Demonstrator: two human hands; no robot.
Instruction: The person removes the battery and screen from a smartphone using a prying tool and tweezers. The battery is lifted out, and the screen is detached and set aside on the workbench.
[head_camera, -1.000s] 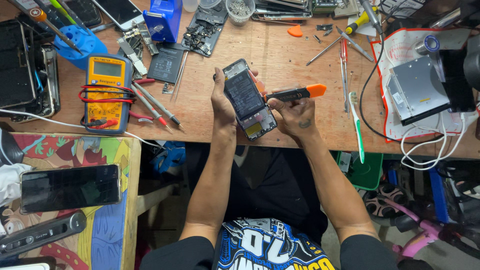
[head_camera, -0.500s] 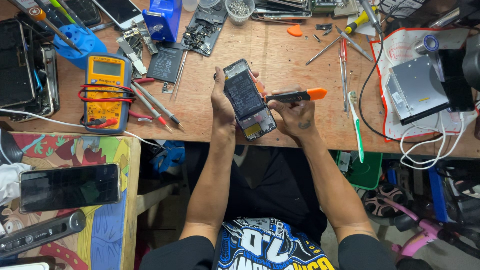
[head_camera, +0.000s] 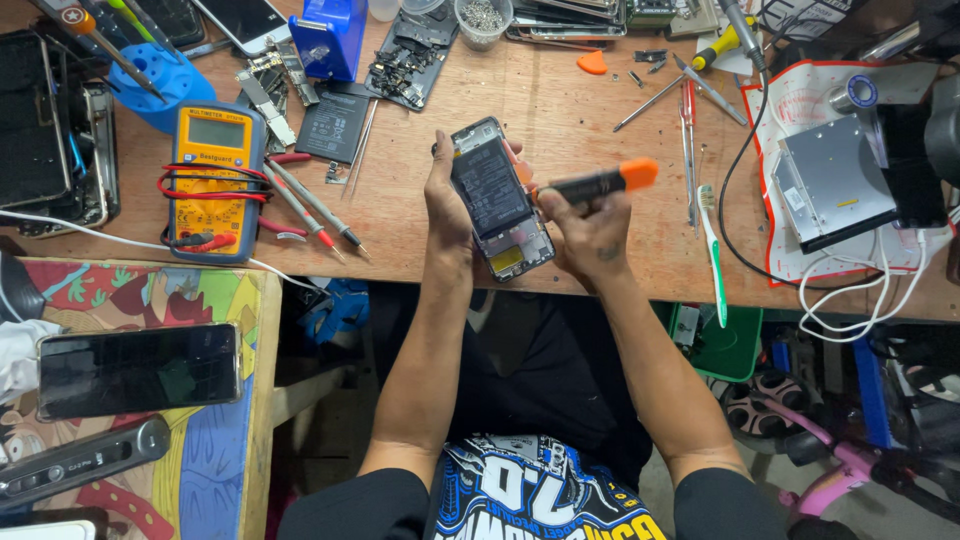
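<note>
My left hand (head_camera: 447, 205) grips an opened phone (head_camera: 497, 195) by its left edge, back cover off, with the dark battery and inner frame facing up. It is held above the front edge of the wooden workbench (head_camera: 560, 110). My right hand (head_camera: 590, 225) holds a black screwdriver with an orange cap (head_camera: 598, 183), its tip at the phone's right side near the middle. The tip itself is hidden by my fingers.
A yellow multimeter (head_camera: 213, 175) with red and black probes lies at the left. Tweezers, a toothbrush (head_camera: 712, 250), a screw cup (head_camera: 483, 20) and phone parts crowd the bench. A metal drive (head_camera: 835, 190) rests on a mat at right. A dark phone (head_camera: 135, 368) lies on a colourful side table.
</note>
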